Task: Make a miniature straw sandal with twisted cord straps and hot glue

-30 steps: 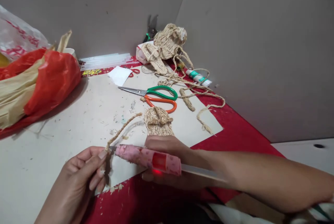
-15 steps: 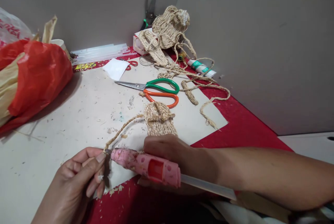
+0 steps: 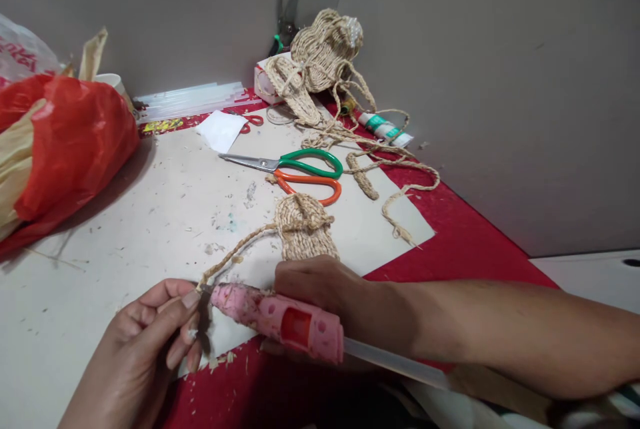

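Barely anything shifts from half a second ago: the pink, stained plastic glue gun (image 3: 245, 302) keeps its nozzle at the near end of a thin, tan cord of twisted fibre (image 3: 240, 246), which suggests the work is lingering at that one spot. Against a second ago, the red glow under the gun's body no longer shows, and the gun sits at a slightly steeper slant.

The left hand (image 3: 145, 332) is narrow, pinching the cord's near end between thumb and forefinger. The right hand (image 3: 325, 286) wraps around the gun, its lower fingers mostly hidden; a long, translucent glue stick (image 3: 395, 364) juts from the gun's rear.

Tan, ropy and visibly twisted, the cord rises in a gentle curve over the pale, littered work sheet (image 3: 150, 216). Its far end meets the left edge of a rounded, tightly ribbed, woven straw piece (image 3: 306, 232); whether they are joined, I cannot tell. Just beyond that piece lie steel scissors with one green and one orange handle (image 3: 311, 159).
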{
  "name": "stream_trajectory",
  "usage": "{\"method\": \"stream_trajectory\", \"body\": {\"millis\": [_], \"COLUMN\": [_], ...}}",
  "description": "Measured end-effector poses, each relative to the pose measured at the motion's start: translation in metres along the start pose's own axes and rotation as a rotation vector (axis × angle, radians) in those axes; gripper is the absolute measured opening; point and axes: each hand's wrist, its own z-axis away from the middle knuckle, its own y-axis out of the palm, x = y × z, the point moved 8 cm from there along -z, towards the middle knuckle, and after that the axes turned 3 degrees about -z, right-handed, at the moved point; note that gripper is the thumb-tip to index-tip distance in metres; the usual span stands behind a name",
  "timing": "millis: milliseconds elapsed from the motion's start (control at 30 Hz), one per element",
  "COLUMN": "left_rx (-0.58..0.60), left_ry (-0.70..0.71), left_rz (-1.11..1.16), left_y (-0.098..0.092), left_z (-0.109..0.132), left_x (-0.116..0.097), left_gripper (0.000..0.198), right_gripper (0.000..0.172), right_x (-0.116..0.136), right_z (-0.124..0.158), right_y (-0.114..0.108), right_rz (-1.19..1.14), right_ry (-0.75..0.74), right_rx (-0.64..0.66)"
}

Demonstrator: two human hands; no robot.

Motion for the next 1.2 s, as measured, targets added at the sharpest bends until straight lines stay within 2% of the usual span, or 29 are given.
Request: {"method": "stream_trajectory", "body": {"millis": [333, 533, 733, 867, 1000, 1100, 1200], "left_rx": [0.001, -0.009, 0.011, 0.007, -0.098, -0.224, -0.26], "left_ry": [0.018, 0.026, 0.039, 0.05, 0.07, 0.154, 0.229], "left_rz": [-0.023, -0.003, -0.015, -0.006, -0.121, -0.247, -0.277], "left_y": [-0.001, -0.004, 0.0, -0.002, -0.01, -0.015, -0.012], "left_z": [0.0, 0.0, 0.0, 0.0, 0.0, 0.003, 0.005], "left_x": [-0.001, 0.001, -0.004, -0.004, -0.003, -0.012, -0.019], "left_gripper": [0.031, 0.028, 0.031, 0.029, 0.034, 0.037, 0.038], "right_gripper": [0.032, 0.03, 0.025, 0.029, 0.035, 0.035, 0.031], "right_x": [0.002, 0.002, 0.003, 0.003, 0.001, 0.002, 0.003], "right_z": [0.0, -0.001, -0.001, 0.001, 0.002, 0.001, 0.0], "right_y": [-0.001, 0.0, -0.003, -0.003, -0.006, -0.005, -0.006], "right_rz": [-0.007, -0.004, -0.026, -0.045, -0.046, -0.046, -0.062], "right_ry": [-0.007, -0.007, 0.015, 0.028, 0.037, 0.039, 0.049], "right_rx": [0.013, 0.064, 0.067, 0.054, 0.002, 0.024, 0.05]}}
